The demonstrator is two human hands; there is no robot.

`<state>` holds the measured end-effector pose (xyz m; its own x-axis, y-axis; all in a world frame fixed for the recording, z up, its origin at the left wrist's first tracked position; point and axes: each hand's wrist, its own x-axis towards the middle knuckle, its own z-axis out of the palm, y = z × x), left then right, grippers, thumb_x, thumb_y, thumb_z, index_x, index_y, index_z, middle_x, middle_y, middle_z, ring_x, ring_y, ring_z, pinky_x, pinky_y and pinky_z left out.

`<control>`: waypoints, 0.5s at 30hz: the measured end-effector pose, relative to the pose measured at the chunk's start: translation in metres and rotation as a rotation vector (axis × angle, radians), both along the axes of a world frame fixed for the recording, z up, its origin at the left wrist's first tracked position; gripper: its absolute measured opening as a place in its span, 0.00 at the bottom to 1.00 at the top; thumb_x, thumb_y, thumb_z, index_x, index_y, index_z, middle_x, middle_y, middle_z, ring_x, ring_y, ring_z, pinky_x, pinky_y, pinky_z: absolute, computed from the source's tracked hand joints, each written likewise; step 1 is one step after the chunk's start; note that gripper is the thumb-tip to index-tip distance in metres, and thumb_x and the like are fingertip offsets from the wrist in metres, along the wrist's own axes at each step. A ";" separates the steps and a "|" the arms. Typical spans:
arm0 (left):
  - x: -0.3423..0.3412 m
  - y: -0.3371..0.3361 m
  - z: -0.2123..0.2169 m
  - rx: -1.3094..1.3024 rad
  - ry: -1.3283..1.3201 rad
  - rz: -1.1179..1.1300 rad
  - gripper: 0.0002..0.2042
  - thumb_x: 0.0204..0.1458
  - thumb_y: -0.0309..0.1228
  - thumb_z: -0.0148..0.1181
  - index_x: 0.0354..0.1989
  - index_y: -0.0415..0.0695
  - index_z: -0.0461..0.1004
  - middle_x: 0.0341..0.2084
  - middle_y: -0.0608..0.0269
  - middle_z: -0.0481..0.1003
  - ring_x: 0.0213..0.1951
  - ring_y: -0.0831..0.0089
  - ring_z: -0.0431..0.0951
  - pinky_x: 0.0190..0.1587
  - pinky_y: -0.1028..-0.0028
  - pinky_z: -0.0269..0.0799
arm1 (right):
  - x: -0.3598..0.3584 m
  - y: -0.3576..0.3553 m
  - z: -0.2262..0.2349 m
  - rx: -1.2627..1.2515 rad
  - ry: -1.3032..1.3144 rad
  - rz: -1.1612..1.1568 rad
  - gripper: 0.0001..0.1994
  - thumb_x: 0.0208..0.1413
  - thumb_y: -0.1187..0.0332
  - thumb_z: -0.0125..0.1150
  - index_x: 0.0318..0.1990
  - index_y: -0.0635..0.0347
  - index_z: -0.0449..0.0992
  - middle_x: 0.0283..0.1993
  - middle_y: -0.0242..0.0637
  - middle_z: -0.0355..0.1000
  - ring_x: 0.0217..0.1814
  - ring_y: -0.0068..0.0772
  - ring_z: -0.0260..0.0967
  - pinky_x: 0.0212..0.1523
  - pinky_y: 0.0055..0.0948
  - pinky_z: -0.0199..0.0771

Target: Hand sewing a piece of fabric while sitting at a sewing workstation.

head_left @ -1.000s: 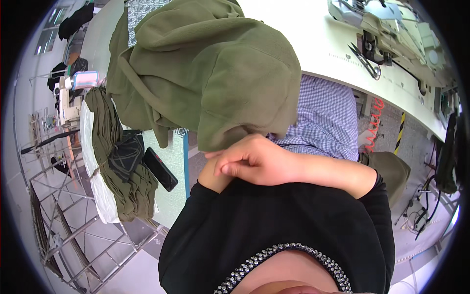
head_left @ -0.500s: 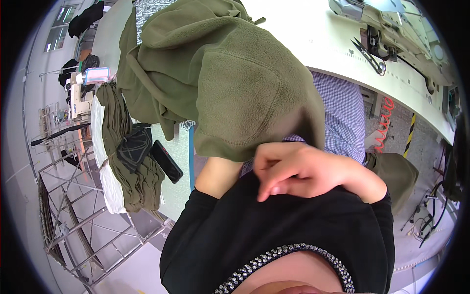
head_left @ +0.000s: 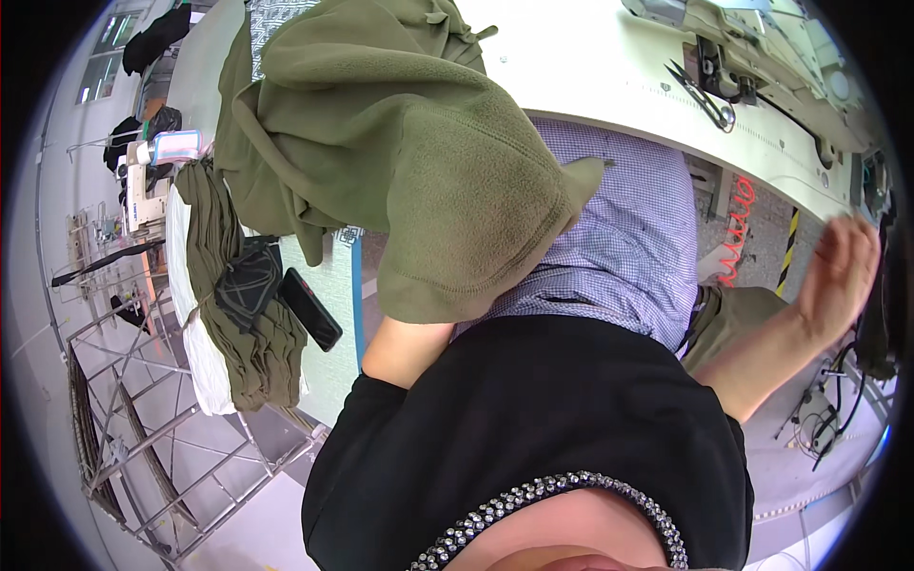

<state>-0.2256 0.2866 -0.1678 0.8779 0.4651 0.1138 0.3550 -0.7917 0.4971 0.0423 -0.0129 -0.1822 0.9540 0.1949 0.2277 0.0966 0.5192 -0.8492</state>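
An olive-green fleece garment [head_left: 466,190] with stitched seams is draped from the table across my lap. My left forearm [head_left: 407,350] goes in under its lower edge, so the fabric hides my left hand and its fingers. Away from the garment, at the far right, is my right hand [head_left: 840,276], slightly blurred, with fingers loosely stretched out and nothing seen in them. Below the fleece shows a blue-and-white checked cloth [head_left: 619,228] over my lap.
A sewing machine [head_left: 762,57] stands at the upper right, with thread snips [head_left: 703,97] on the white table [head_left: 571,67]. At left lie a stack of olive pieces [head_left: 257,362], a black folded item [head_left: 249,285] and a phone [head_left: 311,310]. A red coiled hose [head_left: 737,228] hangs at right.
My right hand has moved from in front of my body out to the far right. The garment's right side has dropped back leftward, uncovering more checked cloth. My left arm stays under the fleece.
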 end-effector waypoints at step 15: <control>-0.017 0.006 -0.011 -0.942 -0.172 0.099 0.30 0.62 0.36 0.48 0.69 0.46 0.44 0.66 0.56 0.53 0.66 0.64 0.56 0.65 0.64 0.57 | -0.108 0.153 0.022 -0.515 -0.546 0.413 0.11 0.40 0.86 0.63 0.33 0.63 0.78 0.33 0.30 0.59 0.35 0.24 0.58 0.36 0.20 0.59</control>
